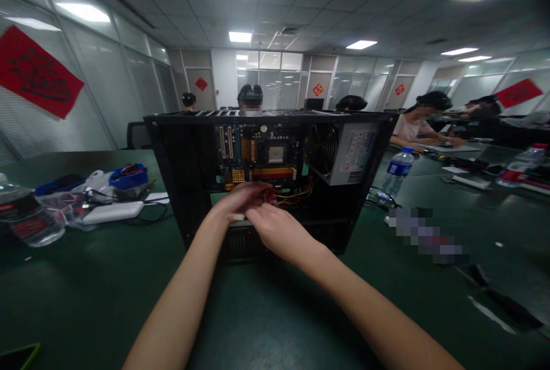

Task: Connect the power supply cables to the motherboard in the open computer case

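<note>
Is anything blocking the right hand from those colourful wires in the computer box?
Nothing visible blocks it: the right hand is at the colourful wires, and the computer box is open on this side. The left hand is close beside it, just to the left. Their exact grip is hidden.

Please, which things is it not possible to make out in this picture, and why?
All in the head view:
Anything between the left hand and the right hand: covered by their own fingers.
Where the coloured cables end: lost behind the hands and in shadow.
Fine print on the power supply label: too small.
Dark thing with green rim: cut off by the bottom-left corner.
Long thing at right: pixelated.
</note>
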Tool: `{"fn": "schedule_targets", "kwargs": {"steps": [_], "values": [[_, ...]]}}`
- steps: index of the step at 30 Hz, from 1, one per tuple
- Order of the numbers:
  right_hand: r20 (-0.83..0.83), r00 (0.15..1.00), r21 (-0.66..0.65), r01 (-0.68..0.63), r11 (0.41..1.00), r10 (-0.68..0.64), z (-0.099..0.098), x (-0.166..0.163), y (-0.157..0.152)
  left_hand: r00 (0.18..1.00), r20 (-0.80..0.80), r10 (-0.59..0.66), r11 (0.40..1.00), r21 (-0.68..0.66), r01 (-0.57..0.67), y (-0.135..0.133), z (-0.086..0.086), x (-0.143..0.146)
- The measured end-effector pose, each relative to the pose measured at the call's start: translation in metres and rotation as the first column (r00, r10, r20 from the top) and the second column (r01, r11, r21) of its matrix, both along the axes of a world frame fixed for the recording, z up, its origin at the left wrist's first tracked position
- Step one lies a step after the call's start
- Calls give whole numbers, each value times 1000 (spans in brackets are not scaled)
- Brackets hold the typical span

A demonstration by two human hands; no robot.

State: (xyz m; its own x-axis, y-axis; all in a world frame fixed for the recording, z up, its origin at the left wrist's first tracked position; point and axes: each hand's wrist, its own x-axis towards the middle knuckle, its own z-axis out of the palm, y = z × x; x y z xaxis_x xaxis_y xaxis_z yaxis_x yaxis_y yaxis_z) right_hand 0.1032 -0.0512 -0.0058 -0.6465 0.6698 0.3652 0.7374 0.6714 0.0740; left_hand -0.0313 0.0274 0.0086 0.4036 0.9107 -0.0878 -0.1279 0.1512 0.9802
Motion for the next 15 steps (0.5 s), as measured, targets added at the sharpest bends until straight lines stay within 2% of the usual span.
{"fn": "schedule_targets", "kwargs": {"steps": [4,8,10,12,15], "values": [[28,993,-156,119,981,-116,6,3,0,997,-64,-40,996,73,45,-1,-2,0],[44,975,-236,220,946,-216,6,-22,1,983,-182,-30,981,184,64,-1,-2,0],[33,986,-238,167,957,-164,6,-30,3,965,-264,5,968,244,62,-1,1,-4],[-34,997,-239,55,970,-65,10,-26,5,940,-338,42,954,293,63,-2,7,-13],[-144,986,-306,-128,943,87,26,6,8,868,-490,84,923,367,118,-7,18,-33]]}}
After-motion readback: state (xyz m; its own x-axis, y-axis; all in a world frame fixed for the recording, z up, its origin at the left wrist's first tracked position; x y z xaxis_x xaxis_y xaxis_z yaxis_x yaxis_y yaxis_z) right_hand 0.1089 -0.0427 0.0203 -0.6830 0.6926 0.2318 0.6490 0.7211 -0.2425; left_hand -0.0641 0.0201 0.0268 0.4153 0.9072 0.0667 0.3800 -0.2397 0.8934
